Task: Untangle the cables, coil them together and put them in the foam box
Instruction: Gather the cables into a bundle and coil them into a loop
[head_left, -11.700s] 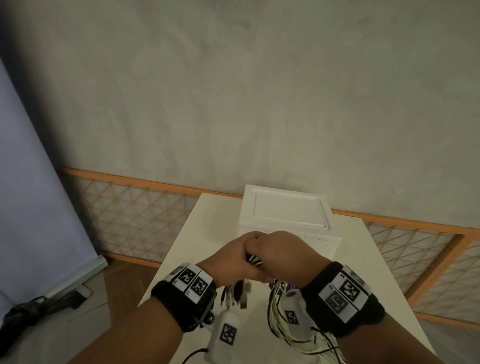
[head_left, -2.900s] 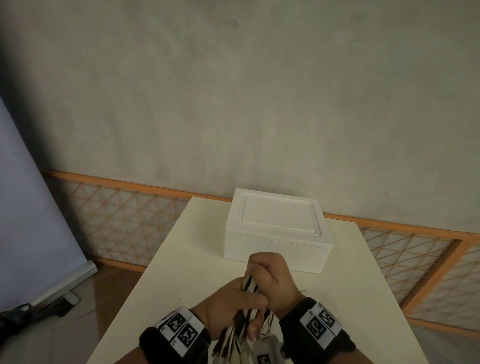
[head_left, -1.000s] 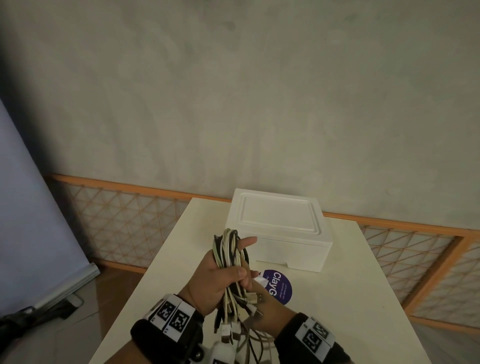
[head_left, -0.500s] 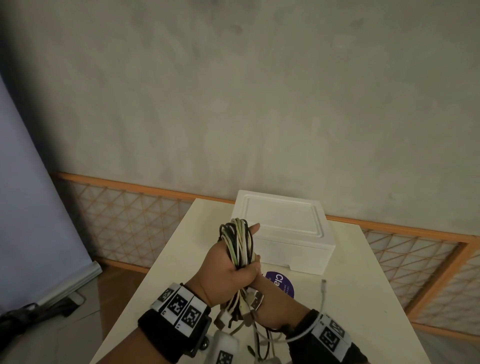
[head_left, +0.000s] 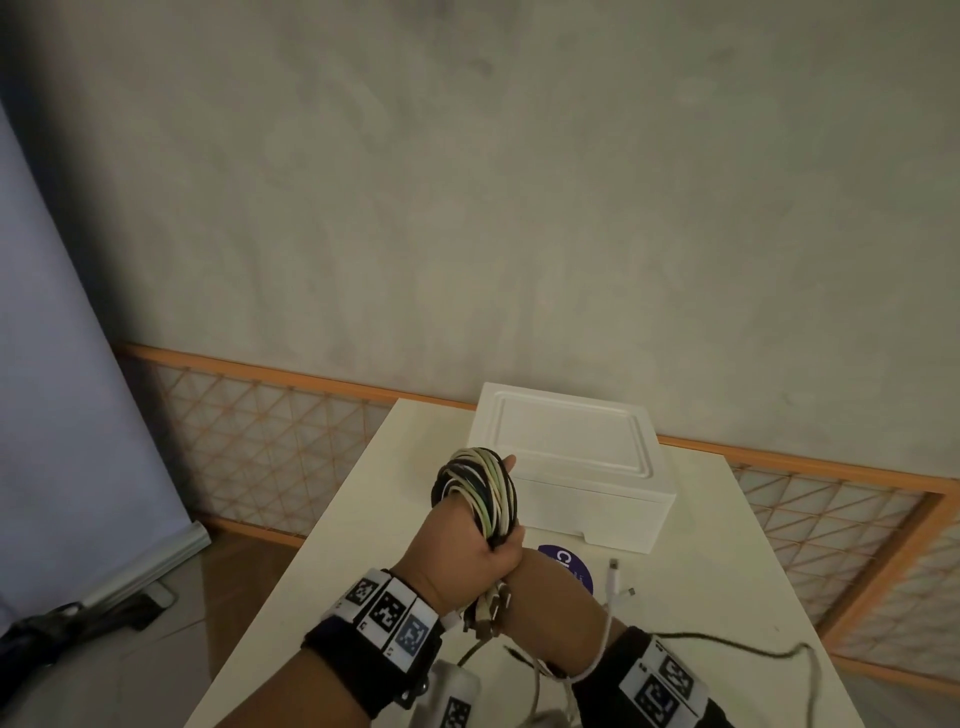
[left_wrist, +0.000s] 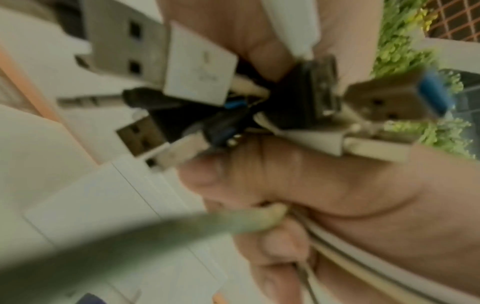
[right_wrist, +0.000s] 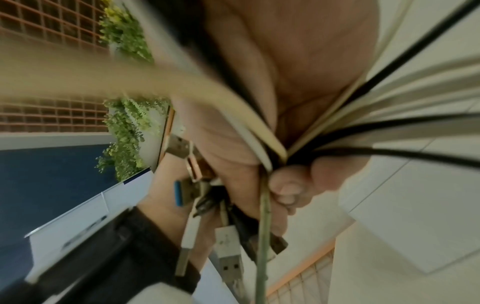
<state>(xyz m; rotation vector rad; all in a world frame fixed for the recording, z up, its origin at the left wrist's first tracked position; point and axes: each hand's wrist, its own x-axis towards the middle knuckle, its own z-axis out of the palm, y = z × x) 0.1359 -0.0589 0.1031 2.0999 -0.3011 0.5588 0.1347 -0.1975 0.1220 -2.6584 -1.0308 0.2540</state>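
My left hand (head_left: 467, 551) grips a coil of white, black and greenish cables (head_left: 480, 488), held upright above the table in front of the white foam box (head_left: 571, 447), whose lid is on. My right hand (head_left: 545, 587) sits just below and to the right of the left one. In the right wrist view its fingers (right_wrist: 298, 185) curl round several cable strands (right_wrist: 337, 131). USB plugs (right_wrist: 228, 263) hang under the fists; the left wrist view shows the plugs (left_wrist: 155, 61) close and blurred. A white cable end (head_left: 615, 569) lies on the table.
The cream table (head_left: 363, 545) is narrow, with its left edge close to my left arm. A purple round sticker (head_left: 569, 564) lies before the box. A dark cable (head_left: 727, 644) trails to the right near the front. An orange lattice fence (head_left: 260, 431) runs behind.
The two fists have closed up under the coil. The white cable end has dropped onto the table to the right, and a dark cable now trails out toward the right edge.
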